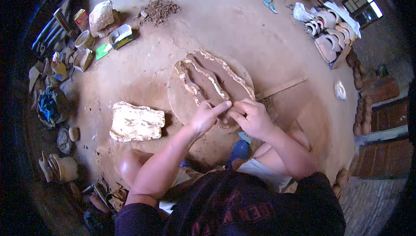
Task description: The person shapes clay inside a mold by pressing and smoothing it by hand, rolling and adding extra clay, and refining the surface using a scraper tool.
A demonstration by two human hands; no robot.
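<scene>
Pale plaster block [138, 122] on the floor at left; then the round board [174, 99], bearing the clay-lined mould [230, 80]. Left hand [207, 117] at its near end, fingers curled, thumb stretched out; right hand [256, 118] close beside, thumb and forefinger drawn near, pinching clay or not, I can't tell. Farther right, a wooden stick [282, 87].

Bright window [363, 7], dark curved edges

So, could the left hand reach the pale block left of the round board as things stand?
Probably yes: the pale block looks close and nothing tall appears between them, though the left hand is busy at the clay-lined mould.
</scene>
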